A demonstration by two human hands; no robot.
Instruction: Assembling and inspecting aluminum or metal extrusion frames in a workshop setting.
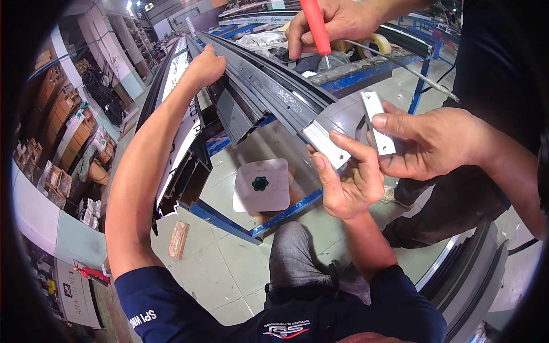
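The right hand [360, 178] has thumb and fingers clamped on a silver block [327, 144] at the grey profile [280, 96]'s near end; contact cannot be told. The left hand [209, 67]'s fingers look mostly curled. A co-worker's hand [439, 140] pinches a second block [376, 121]; neither appears fastened.

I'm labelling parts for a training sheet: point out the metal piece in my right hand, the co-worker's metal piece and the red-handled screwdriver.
Your metal piece [325, 143]: head view, flat face.
Co-worker's metal piece [372, 105]: head view, upper part.
Red-handled screwdriver [316, 26]: head view, red handle.
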